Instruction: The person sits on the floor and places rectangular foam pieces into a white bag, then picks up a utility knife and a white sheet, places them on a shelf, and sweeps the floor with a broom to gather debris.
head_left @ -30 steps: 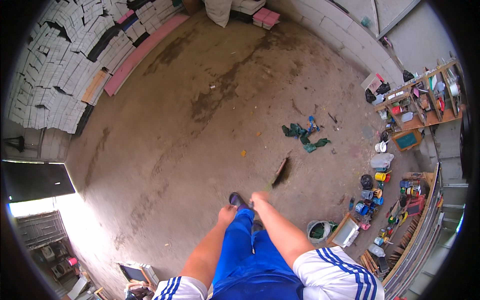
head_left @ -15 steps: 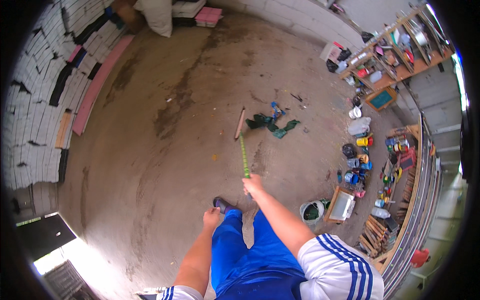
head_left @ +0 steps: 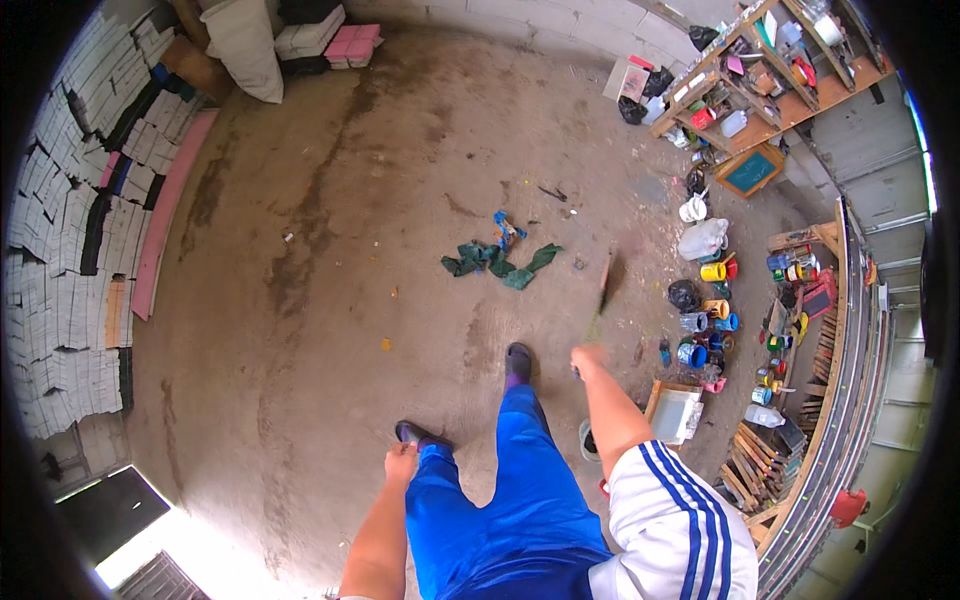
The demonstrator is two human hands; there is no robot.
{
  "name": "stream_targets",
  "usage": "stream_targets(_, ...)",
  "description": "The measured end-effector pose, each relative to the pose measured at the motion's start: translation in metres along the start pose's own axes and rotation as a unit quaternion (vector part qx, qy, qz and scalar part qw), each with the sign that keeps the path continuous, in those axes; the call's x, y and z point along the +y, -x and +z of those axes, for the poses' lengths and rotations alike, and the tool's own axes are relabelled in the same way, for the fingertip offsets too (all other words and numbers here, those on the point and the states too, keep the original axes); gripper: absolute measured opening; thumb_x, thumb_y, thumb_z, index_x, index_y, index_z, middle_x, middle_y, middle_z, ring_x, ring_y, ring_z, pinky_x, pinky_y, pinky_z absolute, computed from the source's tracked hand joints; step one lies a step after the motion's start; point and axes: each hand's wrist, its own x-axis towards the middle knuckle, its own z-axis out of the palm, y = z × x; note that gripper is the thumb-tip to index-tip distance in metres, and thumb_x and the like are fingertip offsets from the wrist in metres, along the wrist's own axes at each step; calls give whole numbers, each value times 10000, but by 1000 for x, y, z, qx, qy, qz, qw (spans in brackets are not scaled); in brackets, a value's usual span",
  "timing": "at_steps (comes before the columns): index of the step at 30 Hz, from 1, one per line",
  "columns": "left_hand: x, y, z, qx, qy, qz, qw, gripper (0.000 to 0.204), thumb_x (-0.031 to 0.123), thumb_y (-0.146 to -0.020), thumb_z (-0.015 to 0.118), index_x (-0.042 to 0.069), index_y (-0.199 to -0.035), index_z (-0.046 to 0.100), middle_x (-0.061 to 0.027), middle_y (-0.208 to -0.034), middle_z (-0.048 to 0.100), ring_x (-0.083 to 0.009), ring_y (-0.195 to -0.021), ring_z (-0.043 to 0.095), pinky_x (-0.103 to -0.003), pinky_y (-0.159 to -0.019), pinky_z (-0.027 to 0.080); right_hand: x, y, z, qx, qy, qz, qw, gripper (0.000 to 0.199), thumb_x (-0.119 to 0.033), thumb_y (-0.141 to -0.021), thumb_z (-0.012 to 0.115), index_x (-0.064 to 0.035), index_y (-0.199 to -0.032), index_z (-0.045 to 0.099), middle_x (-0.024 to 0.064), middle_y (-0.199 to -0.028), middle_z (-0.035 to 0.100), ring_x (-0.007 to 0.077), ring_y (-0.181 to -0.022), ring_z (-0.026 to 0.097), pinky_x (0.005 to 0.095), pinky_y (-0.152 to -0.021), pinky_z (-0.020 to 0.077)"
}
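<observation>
My right hand (head_left: 589, 360) is wrapped round the green handle of a broom (head_left: 607, 278), held out ahead and to the right. The broom's narrow reddish head is seen edge-on and smeared by motion. My left hand (head_left: 401, 462) hangs by my left knee, fingers curled in, with nothing visible in it. Crumpled dark green rags (head_left: 487, 260) lie on the floor to the left of the broom. A crumpled blue and orange wrapper (head_left: 507, 230) lies against their far side.
Paint pots (head_left: 692, 354), bags and jugs line the right side. A framed screen (head_left: 675, 411) leans near a white bucket (head_left: 589, 440), partly hidden by my arm. Shelves (head_left: 790, 115) stand at the far right; stacked white blocks (head_left: 70, 300) fill the left. A white sack (head_left: 243, 50) stands far back.
My right hand has swung the broom to the right, away from the rags. My right foot has come forward, and the view has shifted. The rags look much the same.
</observation>
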Motion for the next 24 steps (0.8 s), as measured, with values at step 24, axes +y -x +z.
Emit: stream_targets(24,199,-14,215,-39,-73,76,994,413,379,-924,665,32,-1140,717,-105,-838,719,-190,-738,683,-344,-724,534,-207,-94,-80,-87,41,-109,989,292,-141,-913,573,22,-1146,639,243,-1153,691,415,-1099,663,499,-915,542)
